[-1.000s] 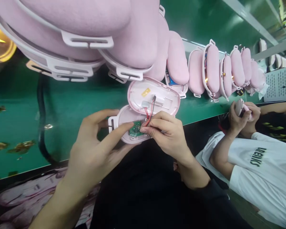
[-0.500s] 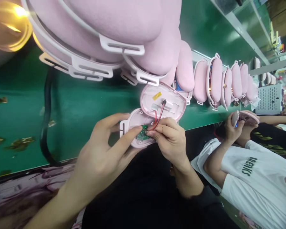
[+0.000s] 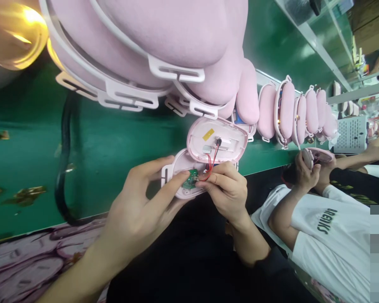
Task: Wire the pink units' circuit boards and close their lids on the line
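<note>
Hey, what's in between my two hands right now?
In the head view, a green circuit board lies between your left hand and right hand, in an open pink shell half.

Workshop or factory assembly area. Evidence: long green-topped bench (image 3: 96,139); row of like pink padded shells (image 3: 265,110) along it, several open with wiring showing; more pink shells (image 3: 28,269) massed below the bench edge; printed sheet (image 3: 350,134) standing farther along; co-worker in a white shirt (image 3: 331,223) at the same bench, also handling a shell.
</note>
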Available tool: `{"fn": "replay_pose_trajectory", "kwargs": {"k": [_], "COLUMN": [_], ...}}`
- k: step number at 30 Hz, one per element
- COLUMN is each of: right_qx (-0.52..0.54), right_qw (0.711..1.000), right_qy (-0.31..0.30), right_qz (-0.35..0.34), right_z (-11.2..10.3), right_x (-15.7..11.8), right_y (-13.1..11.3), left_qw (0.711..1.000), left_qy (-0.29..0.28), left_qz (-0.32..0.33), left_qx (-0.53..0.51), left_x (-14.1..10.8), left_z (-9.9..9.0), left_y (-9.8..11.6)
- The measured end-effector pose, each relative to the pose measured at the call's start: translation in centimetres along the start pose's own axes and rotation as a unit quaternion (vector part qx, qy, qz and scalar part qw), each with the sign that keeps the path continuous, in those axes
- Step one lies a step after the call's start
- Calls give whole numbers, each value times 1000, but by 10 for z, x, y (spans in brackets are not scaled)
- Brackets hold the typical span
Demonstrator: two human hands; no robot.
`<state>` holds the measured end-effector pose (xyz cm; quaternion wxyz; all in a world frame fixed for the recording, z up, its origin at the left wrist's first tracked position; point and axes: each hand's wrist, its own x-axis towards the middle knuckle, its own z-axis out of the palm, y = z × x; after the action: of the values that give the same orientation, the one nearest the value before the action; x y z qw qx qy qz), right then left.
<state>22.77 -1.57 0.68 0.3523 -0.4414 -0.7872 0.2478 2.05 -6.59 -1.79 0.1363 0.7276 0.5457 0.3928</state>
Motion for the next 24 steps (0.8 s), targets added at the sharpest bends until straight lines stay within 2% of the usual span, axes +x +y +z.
{"fn": "replay_pose_trajectory", "kwargs": {"k": [2,8,15,20,24], "right_qx": [-3,-2,2,-13,-3], "right_qw": [1000,1000,1000,995,992], "right_qy": [-9,20,-28,-89,-123], "right_qz": [-2,-18,-15,31,43], "right_z": [-1,2,-3,-11,-17], "right_x": [0,-2,1,16,27], "right_y": [2,4,2,-7,-10], "left_qw": [1000,999,1000,1000,1000], "left_qy": [0,6,12,2,0], "left_qz": [4,-11,0,13,6], "left_qx": [1,-32,-18,-17,-26], "left_x": [-1,-7,-7,-8,-8], "left_z": [1,8,9,8,7], "left_y": [-1,-2,-8,-13,-16]}}
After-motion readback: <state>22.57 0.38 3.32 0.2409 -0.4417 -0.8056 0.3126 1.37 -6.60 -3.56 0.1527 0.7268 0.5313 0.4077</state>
